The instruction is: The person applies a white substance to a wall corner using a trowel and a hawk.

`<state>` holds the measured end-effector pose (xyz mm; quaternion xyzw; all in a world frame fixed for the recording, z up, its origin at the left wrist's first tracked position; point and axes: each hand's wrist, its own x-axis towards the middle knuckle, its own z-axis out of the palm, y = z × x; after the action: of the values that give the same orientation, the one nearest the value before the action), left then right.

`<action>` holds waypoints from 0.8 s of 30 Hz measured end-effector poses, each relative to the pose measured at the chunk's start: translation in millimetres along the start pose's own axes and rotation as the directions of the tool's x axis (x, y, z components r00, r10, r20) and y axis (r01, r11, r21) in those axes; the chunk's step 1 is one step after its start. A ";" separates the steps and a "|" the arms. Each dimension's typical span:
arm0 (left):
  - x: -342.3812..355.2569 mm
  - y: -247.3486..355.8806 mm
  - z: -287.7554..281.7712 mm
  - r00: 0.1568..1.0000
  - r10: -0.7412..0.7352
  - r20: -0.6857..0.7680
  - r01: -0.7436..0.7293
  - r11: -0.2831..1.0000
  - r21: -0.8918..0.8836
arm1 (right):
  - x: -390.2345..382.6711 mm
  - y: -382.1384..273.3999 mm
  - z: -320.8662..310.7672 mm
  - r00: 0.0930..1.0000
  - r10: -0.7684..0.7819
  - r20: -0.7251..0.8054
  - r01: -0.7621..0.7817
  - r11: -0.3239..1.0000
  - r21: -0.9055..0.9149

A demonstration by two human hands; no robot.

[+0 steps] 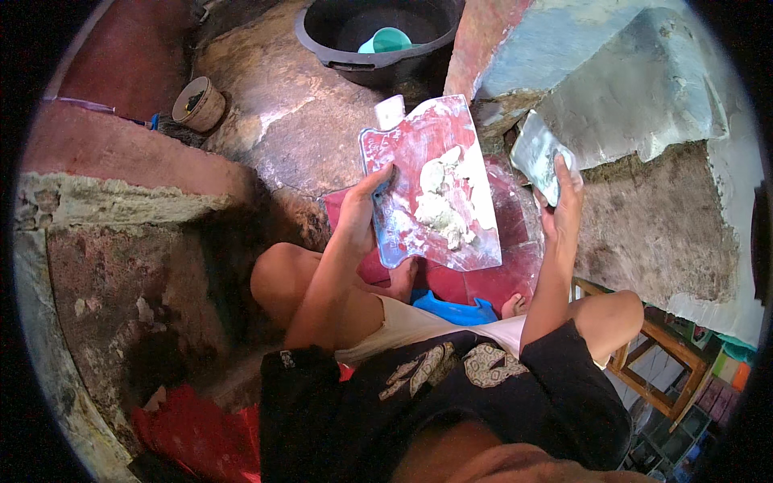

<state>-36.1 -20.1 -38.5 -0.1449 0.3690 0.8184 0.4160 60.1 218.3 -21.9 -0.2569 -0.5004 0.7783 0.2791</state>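
Observation:
My left hand (pixel 364 208) grips the left edge of a flat red board (pixel 409 159), thumb on top. White smears cover much of the board, and a lumpy heap of thick white paste (pixel 443 201) lies toward its right side. Off the board's right side, my right hand (pixel 565 197) holds a thin, flat, roughly rectangular scraper (pixel 541 154), greyish and smeared white. The scraper is raised near the wall and apart from the paste. Whether it touches the wall, I cannot tell.
Ahead stands a black tub (pixel 372 74) with a green dipper (pixel 390 40) inside. A small bucket (pixel 201 109) sits far left. Grey plaster (pixel 644 97) covers part of the right wall, rough below. A blue object (pixel 455 308) lies between my feet; a wooden frame (pixel 656 366) stands right.

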 end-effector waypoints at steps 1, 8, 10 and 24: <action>-1.6 0.1 1.5 1.000 0.000 -0.029 0.001 0.999 0.047 | -2.9 -7.5 2.6 0.993 0.088 0.076 -0.090 0.996 0.025; -15.3 -0.5 13.9 0.997 -0.074 0.017 0.070 0.983 0.167 | 14.7 -3.4 17.3 0.862 0.233 0.450 -0.231 0.971 -0.060; -13.3 -4.6 8.2 0.996 -0.076 0.046 0.066 0.978 0.200 | 12.8 0.1 20.5 0.871 0.196 0.451 -0.208 0.978 -0.023; -16.0 -3.2 0.0 0.993 -0.022 0.115 0.008 0.993 0.119 | 2.0 4.3 -28.2 0.914 0.235 0.330 -0.175 0.964 -0.201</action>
<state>-23.8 -28.0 -31.3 -0.0750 0.3909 0.7989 0.4509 77.0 236.2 -36.5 -0.1877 -0.5759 0.7917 0.0794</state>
